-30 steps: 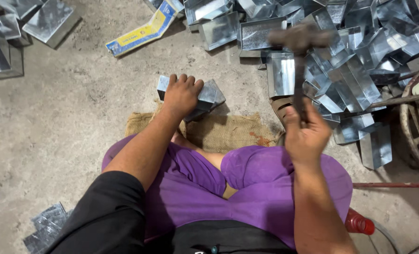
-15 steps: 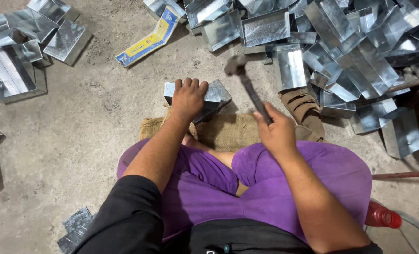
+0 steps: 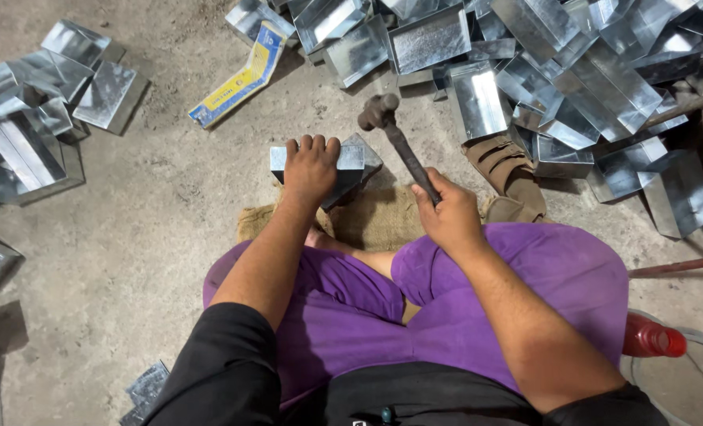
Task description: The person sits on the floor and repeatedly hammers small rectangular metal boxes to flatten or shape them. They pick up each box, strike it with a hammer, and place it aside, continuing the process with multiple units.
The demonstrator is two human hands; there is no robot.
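Observation:
I sit on the concrete floor with legs in purple trousers folded. My left hand [image 3: 310,167] presses down on a folded sheet-metal box piece [image 3: 351,162] lying on the floor in front of a piece of burlap [image 3: 379,217]. My right hand [image 3: 446,214] grips the handle of a hammer [image 3: 391,134]. The hammer head hangs just above the right end of the metal piece, tilted up and to the left.
A large heap of shiny metal boxes [image 3: 557,71] fills the upper right. More metal pieces [image 3: 36,134] lie at the left. A yellow-and-blue flat carton [image 3: 241,79] lies on the floor ahead. A brown sandal [image 3: 509,170] and a red bottle [image 3: 651,339] are at my right.
The hammer has swung down from high at the right toward the metal piece under my left hand. The view has shifted, so the floor things sit lower and further right.

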